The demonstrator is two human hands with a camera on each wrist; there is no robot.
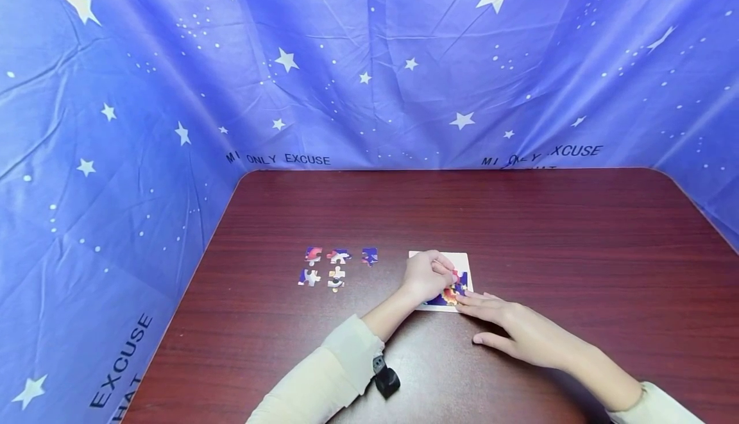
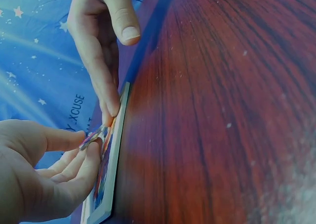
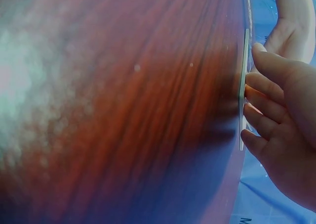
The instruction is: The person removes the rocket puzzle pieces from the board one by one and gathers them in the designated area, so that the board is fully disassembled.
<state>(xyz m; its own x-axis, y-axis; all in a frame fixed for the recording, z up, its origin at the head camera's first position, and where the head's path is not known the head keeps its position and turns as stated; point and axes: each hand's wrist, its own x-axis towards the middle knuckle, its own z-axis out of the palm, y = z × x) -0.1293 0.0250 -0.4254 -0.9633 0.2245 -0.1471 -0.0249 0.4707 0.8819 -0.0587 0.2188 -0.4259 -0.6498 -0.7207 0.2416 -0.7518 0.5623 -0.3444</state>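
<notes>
A shallow white-edged puzzle tray (image 1: 456,258) lies on the table, with colourful pieces (image 1: 450,296) in its lower part. Over it, the left hand (image 1: 426,276) pinches a puzzle piece (image 2: 92,137) between thumb and fingers; in the left wrist view the piece is tilted above the tray. The right hand (image 1: 522,331) has its fingers extended, their tips on the pieces at the tray's right side, thumb held apart. In the right wrist view its fingers lie along the tray's edge (image 3: 242,98). Part of the tray is hidden beneath the left hand.
Several loose puzzle pieces (image 1: 337,278) lie in two rows on the dark red table (image 1: 260,347), left of the tray. A blue cloth with white stars (image 1: 369,77) hangs behind and beside the table. A black device (image 1: 385,379) is strapped at the left wrist.
</notes>
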